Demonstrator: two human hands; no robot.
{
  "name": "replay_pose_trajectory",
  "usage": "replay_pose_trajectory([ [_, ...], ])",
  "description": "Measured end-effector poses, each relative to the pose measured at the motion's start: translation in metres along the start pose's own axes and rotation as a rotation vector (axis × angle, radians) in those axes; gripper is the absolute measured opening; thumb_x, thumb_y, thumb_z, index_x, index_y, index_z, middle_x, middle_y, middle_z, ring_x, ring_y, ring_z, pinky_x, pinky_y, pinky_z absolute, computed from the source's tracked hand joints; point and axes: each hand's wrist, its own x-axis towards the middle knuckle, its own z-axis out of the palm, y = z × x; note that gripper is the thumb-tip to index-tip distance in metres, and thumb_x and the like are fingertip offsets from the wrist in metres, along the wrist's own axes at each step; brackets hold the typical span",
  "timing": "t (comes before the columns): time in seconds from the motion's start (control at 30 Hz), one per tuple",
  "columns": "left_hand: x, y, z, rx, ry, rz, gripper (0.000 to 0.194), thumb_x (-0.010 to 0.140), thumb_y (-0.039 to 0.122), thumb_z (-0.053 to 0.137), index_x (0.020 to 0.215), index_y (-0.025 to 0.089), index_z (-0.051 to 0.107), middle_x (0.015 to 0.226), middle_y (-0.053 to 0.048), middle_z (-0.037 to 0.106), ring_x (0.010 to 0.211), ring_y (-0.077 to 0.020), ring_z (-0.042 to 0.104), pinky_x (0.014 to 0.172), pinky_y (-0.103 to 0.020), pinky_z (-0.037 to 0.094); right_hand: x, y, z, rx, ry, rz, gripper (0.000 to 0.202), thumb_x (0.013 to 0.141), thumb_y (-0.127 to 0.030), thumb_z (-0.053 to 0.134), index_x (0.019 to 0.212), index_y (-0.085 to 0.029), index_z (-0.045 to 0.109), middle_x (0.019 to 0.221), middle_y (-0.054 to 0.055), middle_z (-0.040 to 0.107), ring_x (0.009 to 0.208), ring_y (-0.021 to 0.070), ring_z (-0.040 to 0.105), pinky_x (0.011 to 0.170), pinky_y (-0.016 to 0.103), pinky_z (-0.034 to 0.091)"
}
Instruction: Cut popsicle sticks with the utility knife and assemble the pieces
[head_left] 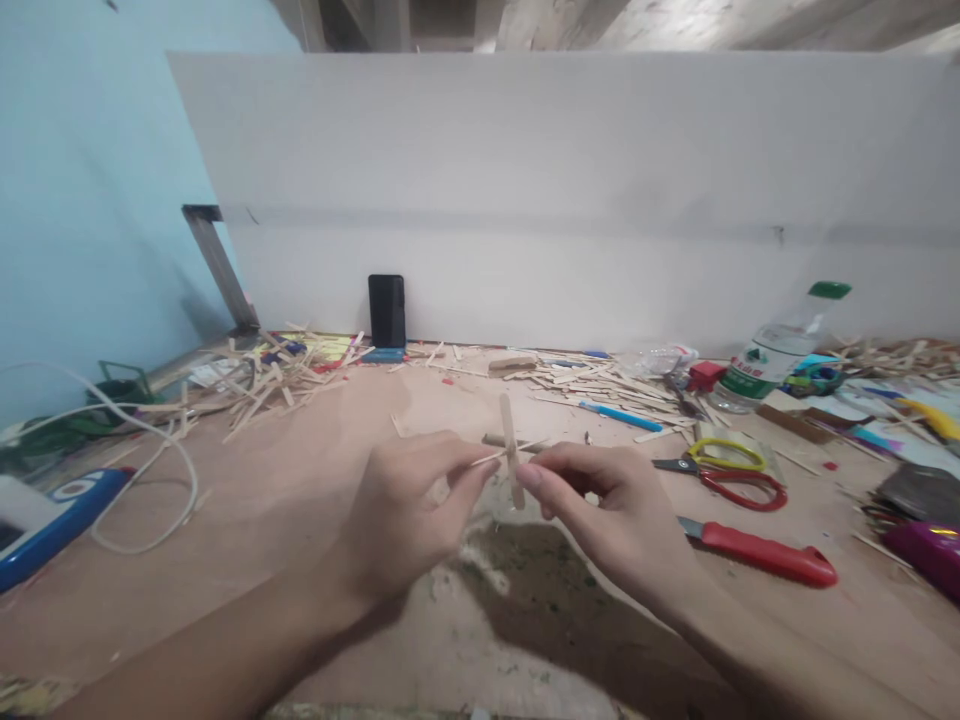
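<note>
Both hands meet above the middle of the wooden table. My left hand (412, 500) pinches a thin wooden stick (487, 460) between thumb and fingers, pointing to the right. A flat craft stick (508, 425) stands nearly upright between the hands, crossing the thin one. My right hand (611, 500) is closed in a pinch at the craft stick's lower right side. Whether the two sticks are joined is hidden by the fingertips. Another brownish stick (494, 440) shows just behind the crossing.
To the right lie scissors (739, 474), a red-handled knife (769, 553) and a blue pen-like tool (621, 416). A water bottle (766, 358) stands behind them. Loose sticks (262, 390) and a phone (387, 310) line the back. A white cable (193, 480) loops at left.
</note>
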Motion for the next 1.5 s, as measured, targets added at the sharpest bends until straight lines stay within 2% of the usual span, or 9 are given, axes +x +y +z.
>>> replay_pose_trajectory([
  [0.13, 0.003, 0.0, -0.001, -0.094, -0.044, -0.165, 0.014, 0.093, 0.01, 0.07, 0.085, 0.018, 0.079, 0.079, 0.003, 0.08, 0.069, -0.0101, 0.072, 0.067, -0.02, 0.051, 0.002, 0.004, 0.003, 0.308, -0.237, 0.245, 0.036, 0.089, -0.048, 0.068, 0.068, -0.018, 0.068, 0.052, -0.001, 0.059, 0.041, 0.0094, 0.045, 0.04, 0.022, 0.033],
  [0.27, 0.005, 0.0, -0.002, -0.122, -0.119, -0.203, 0.025, 0.099, 0.014, 0.063, 0.078, 0.018, 0.075, 0.069, 0.004, 0.072, 0.061, -0.0093, 0.064, 0.062, -0.021, 0.047, 0.003, 0.006, 0.007, 0.587, -0.25, 0.373, 0.033, 0.083, -0.048, 0.077, 0.082, -0.016, 0.074, 0.069, 0.005, 0.073, 0.046, 0.0135, 0.063, 0.044, 0.023, 0.046],
  [0.37, 0.006, 0.0, -0.002, -0.121, -0.155, -0.144, 0.024, 0.102, 0.014, 0.058, 0.086, 0.017, 0.075, 0.072, 0.003, 0.072, 0.062, -0.0095, 0.063, 0.063, -0.022, 0.046, 0.003, 0.004, 0.008, 0.664, -0.237, 0.394, 0.031, 0.082, -0.046, 0.078, 0.083, -0.015, 0.075, 0.066, 0.003, 0.07, 0.043, 0.0111, 0.058, 0.04, 0.022, 0.043],
  [0.53, 0.004, -0.006, -0.001, -0.01, -0.289, -0.123, 0.029, 0.104, 0.016, 0.053, 0.08, 0.016, 0.07, 0.074, -0.001, 0.07, 0.068, -0.013, 0.065, 0.066, -0.025, 0.045, 0.003, 0.001, 0.005, 0.459, -0.181, 0.343, 0.034, 0.087, -0.045, 0.069, 0.07, -0.016, 0.069, 0.05, -0.004, 0.051, 0.04, 0.0066, 0.037, 0.038, 0.022, 0.024],
  [0.7, -0.001, -0.013, 0.002, 0.136, -0.37, -0.102, 0.028, 0.103, 0.018, 0.054, 0.081, 0.018, 0.071, 0.077, -0.003, 0.074, 0.069, -0.016, 0.068, 0.066, -0.028, 0.045, 0.004, 0.002, 0.007, 0.221, -0.169, 0.233, 0.037, 0.093, -0.042, 0.056, 0.064, -0.019, 0.058, 0.05, -0.005, 0.044, 0.047, 0.0088, 0.034, 0.044, 0.025, 0.024],
  [0.97, -0.007, -0.015, 0.006, 0.223, -0.292, 0.106, 0.027, 0.102, 0.013, 0.05, 0.078, 0.018, 0.063, 0.066, 0.0, 0.064, 0.059, -0.014, 0.06, 0.059, -0.027, 0.041, 0.002, 0.003, 0.01, 0.137, -0.173, 0.174, 0.045, 0.094, -0.042, 0.054, 0.055, -0.022, 0.045, 0.05, -0.004, 0.04, 0.048, 0.01, 0.032, 0.047, 0.028, 0.023],
  [1.23, -0.01, -0.015, 0.012, 0.331, -0.231, 0.242, 0.029, 0.102, 0.01, 0.045, 0.079, 0.018, 0.06, 0.064, 0.001, 0.059, 0.055, -0.0145, 0.056, 0.055, -0.029, 0.04, 0.002, 0.001, 0.008, 0.3, -0.241, 0.315, 0.042, 0.09, -0.043, 0.059, 0.056, -0.022, 0.045, 0.048, -0.007, 0.035, 0.048, 0.0093, 0.023, 0.048, 0.028, 0.018],
  [1.4, -0.011, -0.012, 0.015, 0.349, -0.204, 0.242, 0.025, 0.102, 0.008, 0.046, 0.084, 0.016, 0.062, 0.066, 0.0, 0.062, 0.057, -0.0143, 0.059, 0.056, -0.028, 0.043, 0.0, 0.001, 0.011, 0.125, -0.142, 0.171, 0.044, 0.092, -0.041, 0.054, 0.055, -0.023, 0.039, 0.054, -0.004, 0.035, 0.053, 0.0109, 0.03, 0.05, 0.029, 0.021],
  [1.5, -0.012, -0.012, 0.016, 0.351, -0.19, 0.253, 0.025, 0.101, 0.007, 0.046, 0.083, 0.017, 0.061, 0.064, 0.001, 0.06, 0.055, -0.014, 0.056, 0.055, -0.028, 0.043, 0.001, 0.002, 0.009, 0.166, -0.182, 0.196, 0.044, 0.092, -0.042, 0.057, 0.056, -0.022, 0.041, 0.053, -0.005, 0.035, 0.052, 0.01, 0.028, 0.05, 0.028, 0.02],
])
